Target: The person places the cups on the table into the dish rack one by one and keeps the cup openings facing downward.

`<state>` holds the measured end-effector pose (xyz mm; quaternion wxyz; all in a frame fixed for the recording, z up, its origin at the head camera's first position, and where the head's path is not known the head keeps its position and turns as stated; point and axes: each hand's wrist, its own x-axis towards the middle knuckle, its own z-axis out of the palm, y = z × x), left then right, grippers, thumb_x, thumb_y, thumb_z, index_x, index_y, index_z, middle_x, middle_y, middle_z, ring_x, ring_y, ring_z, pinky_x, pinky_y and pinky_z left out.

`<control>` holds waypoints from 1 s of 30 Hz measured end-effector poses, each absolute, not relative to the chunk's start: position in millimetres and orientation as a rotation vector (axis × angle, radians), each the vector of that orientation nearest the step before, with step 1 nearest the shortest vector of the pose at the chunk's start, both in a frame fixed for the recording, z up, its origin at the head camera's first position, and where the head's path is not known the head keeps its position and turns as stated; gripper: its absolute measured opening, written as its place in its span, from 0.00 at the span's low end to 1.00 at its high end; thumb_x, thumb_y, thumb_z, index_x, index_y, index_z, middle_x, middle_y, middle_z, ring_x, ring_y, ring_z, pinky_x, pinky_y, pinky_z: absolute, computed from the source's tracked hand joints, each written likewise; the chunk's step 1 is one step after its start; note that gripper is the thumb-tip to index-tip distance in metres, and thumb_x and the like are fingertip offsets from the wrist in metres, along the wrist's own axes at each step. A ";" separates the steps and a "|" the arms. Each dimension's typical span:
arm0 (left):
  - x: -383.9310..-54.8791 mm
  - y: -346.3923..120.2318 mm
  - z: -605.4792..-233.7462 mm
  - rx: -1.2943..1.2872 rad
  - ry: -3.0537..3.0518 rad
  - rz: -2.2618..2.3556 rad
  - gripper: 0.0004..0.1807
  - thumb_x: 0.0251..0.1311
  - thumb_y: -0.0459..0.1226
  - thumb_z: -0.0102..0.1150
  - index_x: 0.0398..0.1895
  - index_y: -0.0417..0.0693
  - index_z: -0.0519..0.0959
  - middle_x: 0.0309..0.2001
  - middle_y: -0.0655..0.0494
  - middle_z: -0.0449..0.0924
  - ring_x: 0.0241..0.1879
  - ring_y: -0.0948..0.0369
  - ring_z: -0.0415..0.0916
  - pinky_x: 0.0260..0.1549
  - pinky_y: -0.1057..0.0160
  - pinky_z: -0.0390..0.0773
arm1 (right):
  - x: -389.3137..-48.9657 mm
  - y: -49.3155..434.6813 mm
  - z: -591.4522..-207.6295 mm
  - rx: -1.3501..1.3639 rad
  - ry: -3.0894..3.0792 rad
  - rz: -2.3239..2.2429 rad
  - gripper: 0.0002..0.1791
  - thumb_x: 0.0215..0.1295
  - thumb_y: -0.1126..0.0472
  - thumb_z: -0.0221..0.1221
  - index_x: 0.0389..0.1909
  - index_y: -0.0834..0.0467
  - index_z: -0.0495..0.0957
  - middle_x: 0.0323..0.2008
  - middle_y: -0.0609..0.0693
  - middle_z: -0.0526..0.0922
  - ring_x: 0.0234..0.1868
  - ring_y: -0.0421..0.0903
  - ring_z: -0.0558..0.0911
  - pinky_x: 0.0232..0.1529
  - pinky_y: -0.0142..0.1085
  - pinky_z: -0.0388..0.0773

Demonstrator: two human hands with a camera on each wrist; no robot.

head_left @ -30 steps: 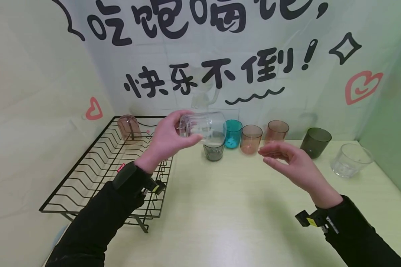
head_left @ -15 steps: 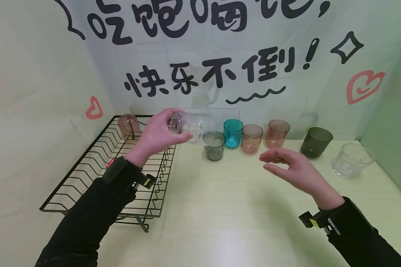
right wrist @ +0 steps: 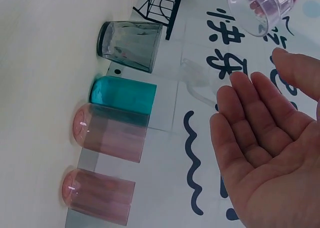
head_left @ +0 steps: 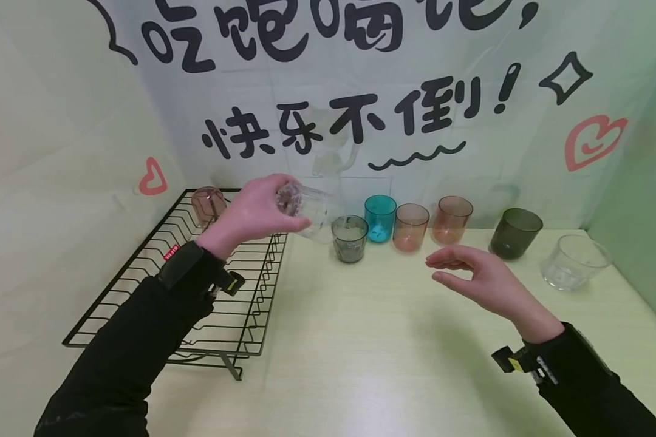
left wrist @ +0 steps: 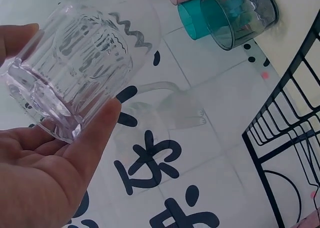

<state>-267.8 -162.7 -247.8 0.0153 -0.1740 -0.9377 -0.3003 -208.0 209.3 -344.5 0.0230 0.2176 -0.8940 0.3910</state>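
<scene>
My left hand (head_left: 257, 209) grips a clear glass (head_left: 314, 209) near its base, thumb on one side and fingers on the other. The glass is held in the air over the rack's back right corner, tipped on its side with its mouth to the right and slightly down. Ridges show inside its wall in the left wrist view, where the glass (left wrist: 85, 62) fills the upper left. My right hand (head_left: 478, 279) hovers above the table, palm facing inward, fingers loosely bent and holding nothing; the grey glass (head_left: 350, 240) and others stand beyond it.
A black wire dish rack (head_left: 218, 352) stands at the left, a pinkish glass (head_left: 208, 203) upside down at its back. Along the wall stand a teal glass (head_left: 379, 218), two pink glasses (head_left: 411, 227), a dark glass (head_left: 515, 233) and a clear tumbler (head_left: 574, 264).
My left hand has moved left with the clear glass, away from the grey glass and towards the rack. The glass's mouth has dipped a little. My right hand has barely moved.
</scene>
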 end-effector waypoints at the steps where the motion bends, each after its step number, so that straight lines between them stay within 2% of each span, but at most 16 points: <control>1: -267.9 -162.7 -246.6 -0.548 -2.925 -0.925 0.35 0.47 0.46 0.73 0.59 0.44 0.73 0.43 0.50 0.78 0.41 0.54 0.75 0.38 0.57 0.80 | -208.3 209.8 -344.4 0.680 -2.771 1.205 0.16 0.67 0.59 0.64 0.53 0.60 0.80 0.50 0.52 0.84 0.53 0.53 0.81 0.55 0.48 0.75; 11: -273.8 -166.2 -236.5 -0.556 -2.989 -0.811 0.39 0.47 0.46 0.74 0.62 0.40 0.71 0.49 0.48 0.78 0.47 0.53 0.76 0.48 0.51 0.79 | -208.5 213.2 -349.2 0.712 -2.831 1.161 0.18 0.66 0.58 0.65 0.54 0.60 0.80 0.50 0.53 0.83 0.54 0.57 0.79 0.56 0.55 0.73; 17: -278.4 -171.7 -231.9 -0.545 -3.018 -0.787 0.35 0.47 0.44 0.73 0.59 0.42 0.72 0.45 0.49 0.78 0.44 0.52 0.74 0.45 0.53 0.78 | -210.1 216.1 -355.2 0.737 -2.842 1.129 0.18 0.65 0.58 0.66 0.53 0.60 0.81 0.50 0.52 0.84 0.54 0.56 0.79 0.54 0.53 0.75; 24: -285.8 -180.6 -228.4 -0.491 -3.059 -0.774 0.36 0.49 0.42 0.72 0.61 0.37 0.70 0.46 0.46 0.78 0.44 0.51 0.76 0.43 0.53 0.79 | -210.5 219.9 -360.1 0.752 -2.854 1.071 0.17 0.64 0.59 0.66 0.51 0.60 0.81 0.48 0.50 0.84 0.51 0.52 0.82 0.52 0.51 0.77; 26: -288.0 -184.0 -227.8 -0.477 -3.064 -0.753 0.35 0.50 0.42 0.72 0.60 0.37 0.71 0.45 0.46 0.78 0.42 0.51 0.75 0.40 0.54 0.79 | -210.3 220.6 -361.5 0.755 -2.859 1.062 0.16 0.64 0.59 0.66 0.51 0.60 0.81 0.47 0.49 0.84 0.50 0.52 0.82 0.52 0.50 0.77; 30: -292.2 -190.7 -226.8 -0.449 -3.071 -0.690 0.28 0.49 0.42 0.70 0.51 0.37 0.74 0.40 0.46 0.77 0.38 0.50 0.72 0.34 0.55 0.75 | -210.4 221.7 -364.4 0.756 -2.862 1.046 0.16 0.64 0.59 0.67 0.51 0.60 0.81 0.47 0.49 0.85 0.50 0.51 0.82 0.51 0.49 0.78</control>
